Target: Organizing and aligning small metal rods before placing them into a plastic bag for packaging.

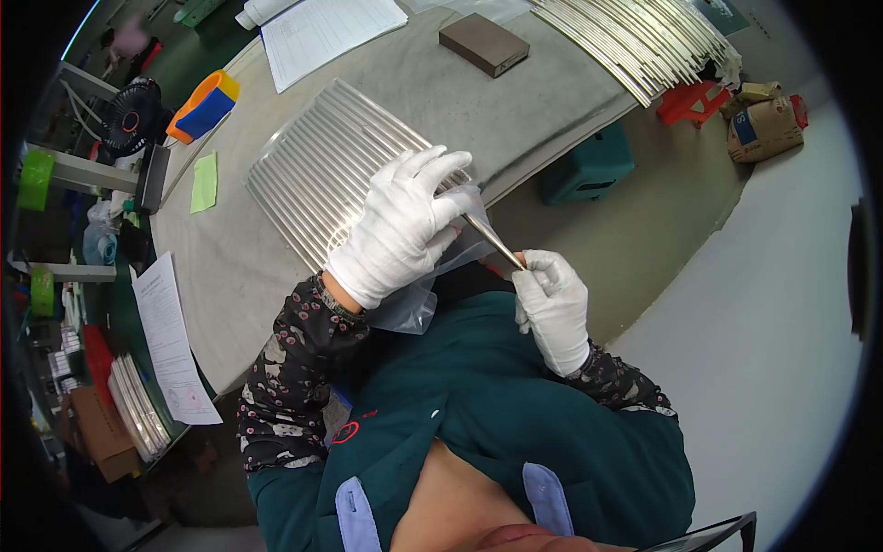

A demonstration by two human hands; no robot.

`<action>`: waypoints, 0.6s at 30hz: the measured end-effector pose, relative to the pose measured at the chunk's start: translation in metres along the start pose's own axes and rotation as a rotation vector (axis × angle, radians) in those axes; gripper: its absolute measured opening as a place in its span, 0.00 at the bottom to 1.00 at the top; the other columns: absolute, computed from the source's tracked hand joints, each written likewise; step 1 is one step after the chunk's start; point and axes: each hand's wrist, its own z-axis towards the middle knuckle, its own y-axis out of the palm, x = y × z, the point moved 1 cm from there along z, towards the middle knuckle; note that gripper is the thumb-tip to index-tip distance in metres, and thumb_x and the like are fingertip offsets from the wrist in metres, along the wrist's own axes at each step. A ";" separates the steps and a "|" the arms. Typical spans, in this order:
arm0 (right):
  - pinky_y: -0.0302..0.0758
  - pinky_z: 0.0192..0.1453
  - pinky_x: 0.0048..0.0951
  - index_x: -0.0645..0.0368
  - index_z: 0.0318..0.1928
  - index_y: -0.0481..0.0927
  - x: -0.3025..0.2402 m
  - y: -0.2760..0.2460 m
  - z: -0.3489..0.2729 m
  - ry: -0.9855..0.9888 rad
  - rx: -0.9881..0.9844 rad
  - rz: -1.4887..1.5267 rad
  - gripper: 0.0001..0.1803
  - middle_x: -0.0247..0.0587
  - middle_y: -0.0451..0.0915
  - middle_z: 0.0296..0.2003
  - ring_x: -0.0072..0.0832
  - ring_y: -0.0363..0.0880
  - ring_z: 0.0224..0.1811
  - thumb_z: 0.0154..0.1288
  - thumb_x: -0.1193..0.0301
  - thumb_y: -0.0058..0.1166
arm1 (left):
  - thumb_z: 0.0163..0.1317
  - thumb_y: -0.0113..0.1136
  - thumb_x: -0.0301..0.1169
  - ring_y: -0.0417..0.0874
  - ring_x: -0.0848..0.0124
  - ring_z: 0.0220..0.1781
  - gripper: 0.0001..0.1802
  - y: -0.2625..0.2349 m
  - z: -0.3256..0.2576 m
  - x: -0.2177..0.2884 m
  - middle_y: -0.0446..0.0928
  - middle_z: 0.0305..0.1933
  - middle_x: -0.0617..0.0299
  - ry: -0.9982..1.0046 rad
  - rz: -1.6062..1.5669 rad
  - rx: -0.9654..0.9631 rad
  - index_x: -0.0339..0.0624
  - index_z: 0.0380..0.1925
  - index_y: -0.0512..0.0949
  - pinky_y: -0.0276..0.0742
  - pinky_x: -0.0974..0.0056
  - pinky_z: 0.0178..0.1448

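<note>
Grey cloth-covered workbench [478, 110], pale floor [773, 304], green stool [589, 164], black desk fan [131, 115]

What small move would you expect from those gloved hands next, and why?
Probably sliding the thin metal strip further into the clear plastic sleeve: the left hand pinches the sleeve around the strip's upper end while the right hand holds the lower end.

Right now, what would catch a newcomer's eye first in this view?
The two white-gloved hands at centre: the left hand and right hand hold a thin metal rod between them, with a clear bag under the left. Just behind lies a row of rods on the grey table, and another bundle fans out top right.
</note>
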 end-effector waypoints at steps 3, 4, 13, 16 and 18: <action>0.62 0.15 0.14 0.65 0.41 0.71 -0.001 0.002 0.001 -0.025 -0.028 0.029 0.09 0.31 0.69 0.16 0.13 0.66 0.13 0.61 0.77 0.49 | 0.38 0.63 0.28 0.68 0.56 0.55 0.16 -0.001 0.000 0.000 0.69 0.51 0.58 -0.003 -0.006 -0.001 0.45 0.32 0.76 0.65 0.55 0.56; 0.63 0.15 0.14 0.66 0.41 0.71 -0.001 0.002 0.002 -0.003 -0.028 0.054 0.09 0.31 0.70 0.16 0.14 0.66 0.13 0.61 0.77 0.49 | 0.38 0.63 0.28 0.68 0.56 0.55 0.16 0.000 0.001 -0.001 0.69 0.51 0.58 0.000 -0.010 -0.006 0.45 0.32 0.76 0.64 0.55 0.57; 0.64 0.15 0.14 0.66 0.39 0.71 0.001 0.002 0.004 -0.078 -0.012 -0.035 0.06 0.33 0.71 0.15 0.14 0.67 0.13 0.60 0.78 0.48 | 0.37 0.64 0.26 0.68 0.55 0.55 0.20 -0.002 0.002 -0.001 0.69 0.52 0.57 0.006 -0.001 -0.020 0.45 0.36 0.75 0.66 0.54 0.56; 0.64 0.15 0.15 0.66 0.38 0.71 0.000 0.006 0.004 -0.094 -0.070 -0.064 0.05 0.33 0.71 0.15 0.14 0.68 0.13 0.60 0.79 0.48 | 0.37 0.64 0.26 0.71 0.56 0.52 0.20 -0.002 -0.001 -0.004 0.71 0.48 0.57 0.076 0.032 0.043 0.41 0.35 0.74 0.68 0.56 0.51; 0.64 0.15 0.15 0.66 0.37 0.71 0.000 0.009 -0.001 -0.074 -0.164 -0.054 0.05 0.34 0.72 0.15 0.14 0.68 0.13 0.59 0.79 0.49 | 0.41 0.60 0.26 0.75 0.61 0.45 0.15 -0.004 -0.005 0.015 0.73 0.43 0.58 0.136 0.063 0.114 0.38 0.33 0.73 0.72 0.59 0.44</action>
